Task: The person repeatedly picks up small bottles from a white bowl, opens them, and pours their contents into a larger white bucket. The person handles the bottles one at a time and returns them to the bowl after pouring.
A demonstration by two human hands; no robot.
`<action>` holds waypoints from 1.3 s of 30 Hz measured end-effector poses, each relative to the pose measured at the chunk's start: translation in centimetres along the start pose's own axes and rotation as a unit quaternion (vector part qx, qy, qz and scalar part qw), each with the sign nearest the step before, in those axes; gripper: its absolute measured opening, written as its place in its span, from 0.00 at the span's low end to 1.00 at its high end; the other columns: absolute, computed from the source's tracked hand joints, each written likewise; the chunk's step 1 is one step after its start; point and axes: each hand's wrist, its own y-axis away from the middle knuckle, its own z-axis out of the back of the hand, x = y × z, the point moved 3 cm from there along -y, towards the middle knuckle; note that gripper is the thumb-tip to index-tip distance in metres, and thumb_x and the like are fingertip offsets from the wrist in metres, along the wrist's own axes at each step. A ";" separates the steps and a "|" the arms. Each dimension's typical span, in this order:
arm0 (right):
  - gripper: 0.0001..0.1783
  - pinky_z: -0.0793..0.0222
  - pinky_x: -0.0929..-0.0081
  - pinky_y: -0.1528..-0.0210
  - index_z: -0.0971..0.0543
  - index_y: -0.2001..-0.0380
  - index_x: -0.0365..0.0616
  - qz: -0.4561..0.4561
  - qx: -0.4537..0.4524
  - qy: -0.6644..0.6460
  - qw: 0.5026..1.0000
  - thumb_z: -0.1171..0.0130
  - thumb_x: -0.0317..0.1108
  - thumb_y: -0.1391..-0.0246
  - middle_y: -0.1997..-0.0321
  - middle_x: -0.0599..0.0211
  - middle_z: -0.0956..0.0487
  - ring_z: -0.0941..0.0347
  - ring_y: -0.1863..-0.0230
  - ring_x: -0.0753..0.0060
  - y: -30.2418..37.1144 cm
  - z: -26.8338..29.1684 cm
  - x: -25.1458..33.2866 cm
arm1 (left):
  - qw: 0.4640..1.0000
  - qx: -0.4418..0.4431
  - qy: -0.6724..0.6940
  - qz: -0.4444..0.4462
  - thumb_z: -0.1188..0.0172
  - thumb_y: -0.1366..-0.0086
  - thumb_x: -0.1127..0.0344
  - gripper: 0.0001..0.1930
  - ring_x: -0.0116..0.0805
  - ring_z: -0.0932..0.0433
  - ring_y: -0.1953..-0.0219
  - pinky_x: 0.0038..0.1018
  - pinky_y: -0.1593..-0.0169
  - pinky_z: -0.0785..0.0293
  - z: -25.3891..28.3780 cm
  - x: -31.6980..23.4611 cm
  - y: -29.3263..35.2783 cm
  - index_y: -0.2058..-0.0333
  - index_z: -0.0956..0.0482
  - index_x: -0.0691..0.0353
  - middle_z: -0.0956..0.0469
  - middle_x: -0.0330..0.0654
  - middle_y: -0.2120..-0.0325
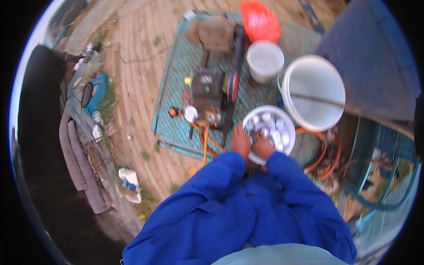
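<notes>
A round white basin [290,142] stands close in front of me. Several small white and silvery pieces [277,132] lie in it, too blurred to name. At the basin's left rim is my left hand [240,142], its fingers curled against the edge. My right hand [263,147] reaches over the near rim among the pieces. Its fingers bend down and inward; what they hold, if anything, is hidden.
A textured green metal platform [176,84] carries a motor-driven pump [210,90]. Beyond the basin stand a large white bucket [313,88] crossed by a rod, a smaller bucket [265,59] and a red plastic bag [260,22]. Orange hose [324,154] coils at right, near a blue tank [371,48].
</notes>
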 end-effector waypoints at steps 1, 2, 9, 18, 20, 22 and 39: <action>0.14 0.17 0.51 0.38 0.06 0.67 0.39 -0.006 -0.034 0.028 0.999 0.34 0.35 0.54 0.39 0.43 0.17 0.25 0.30 0.41 0.7 0.5 -0.1 | 1.000 -0.014 0.001 -0.025 0.35 0.29 0.70 0.35 0.70 0.21 0.40 0.55 0.40 0.20 -0.1 -0.1 -0.1 0.25 0.34 0.59 0.26 0.63 0.38; 0.13 0.22 0.59 0.31 0.06 0.71 0.42 -0.006 -0.134 -0.008 0.991 0.34 0.37 0.55 0.45 0.46 0.13 0.25 0.31 0.43 1.1 1.7 -0.4 | 0.999 -0.024 0.007 -0.032 0.36 0.28 0.70 0.34 0.71 0.22 0.39 0.56 0.40 0.21 -0.1 -0.2 0.0 0.25 0.34 0.60 0.26 0.63 0.38; 0.15 0.33 0.49 0.25 0.13 0.56 0.47 -0.053 -0.184 0.030 0.981 0.32 0.40 0.44 0.38 0.57 0.16 0.24 0.29 0.51 2.8 11.3 0.4 | 1.000 0.007 -0.011 -0.022 0.35 0.28 0.72 0.33 0.69 0.22 0.40 0.53 0.41 0.21 0.3 -1.2 -0.1 0.27 0.34 0.64 0.26 0.60 0.41; 0.70 0.47 0.24 0.21 0.47 0.12 0.63 -0.300 -0.104 -0.078 0.945 0.17 0.59 0.51 0.08 0.49 0.53 0.54 0.14 0.20 5.8 10.4 -2.4 | 0.999 -0.002 -0.006 -0.039 0.36 0.27 0.73 0.32 0.70 0.22 0.38 0.52 0.37 0.23 0.3 -1.0 0.0 0.26 0.35 0.65 0.26 0.62 0.38; 0.68 0.43 0.19 0.23 0.44 0.13 0.64 -0.247 -0.097 -0.079 0.961 0.16 0.54 0.53 0.08 0.56 0.50 0.50 0.14 0.23 4.8 9.8 -2.9 | 0.999 -0.016 0.009 -0.040 0.36 0.28 0.73 0.33 0.70 0.23 0.37 0.53 0.37 0.22 0.1 -0.6 0.0 0.27 0.34 0.62 0.27 0.62 0.37; 0.68 0.40 0.18 0.26 0.42 0.14 0.64 -0.225 -0.072 -0.085 0.968 0.15 0.53 0.55 0.08 0.58 0.48 0.43 0.16 0.26 3.4 9.9 -3.3 | 0.998 -0.031 -0.025 -0.053 0.36 0.28 0.70 0.34 0.74 0.20 0.41 0.57 0.43 0.18 0.2 -0.4 0.0 0.26 0.34 0.62 0.29 0.68 0.33; 0.65 0.47 0.10 0.28 0.35 0.17 0.60 -0.328 -0.063 -0.114 0.936 0.17 0.65 0.56 0.13 0.52 0.38 0.49 0.15 0.27 2.2 10.0 -3.9 | 0.998 0.011 -0.058 0.007 0.34 0.28 0.64 0.34 0.62 0.18 0.44 0.54 0.43 0.19 -0.1 0.2 0.1 0.26 0.34 0.58 0.25 0.55 0.41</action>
